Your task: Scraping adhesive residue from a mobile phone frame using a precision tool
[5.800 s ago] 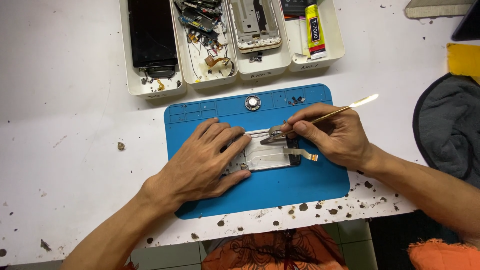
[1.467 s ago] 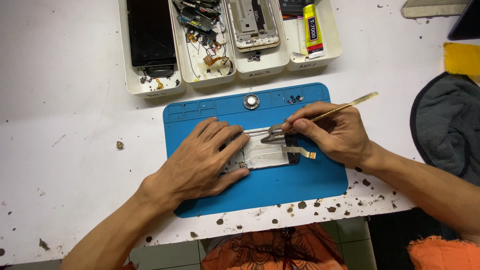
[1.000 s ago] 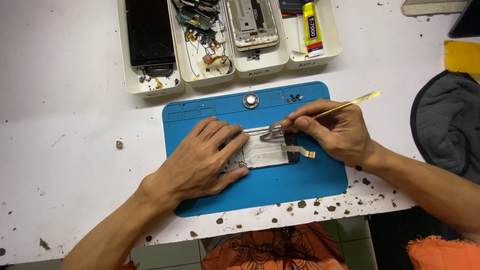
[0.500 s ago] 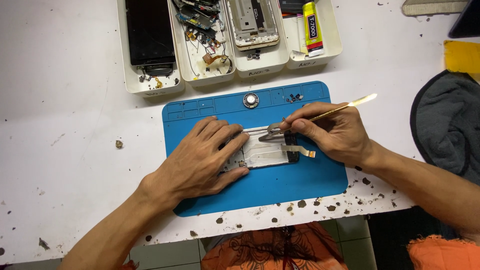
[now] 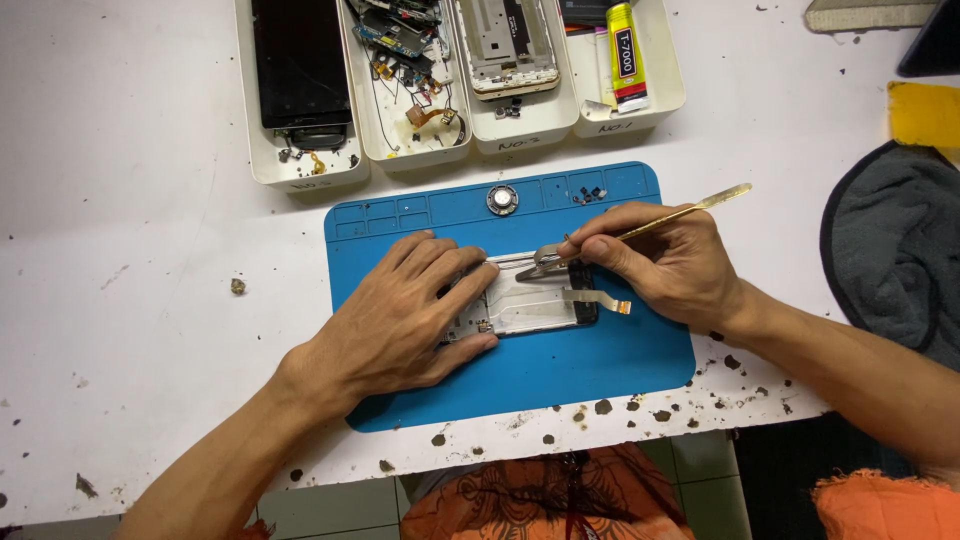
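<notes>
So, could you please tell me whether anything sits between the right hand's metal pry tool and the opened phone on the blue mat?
Nothing visible does. The right hand holds the metal pry tool with its tip already at the top edge of the opened phone, while the left hand presses the phone's left part onto the blue mat.

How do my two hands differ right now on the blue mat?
The left hand lies flat, palm down, pressing on the opened phone body. The right hand is curled, pinching a thin brass-coloured metal spudger like a pen. Both are bare and rest over the blue rubber mat.
</notes>
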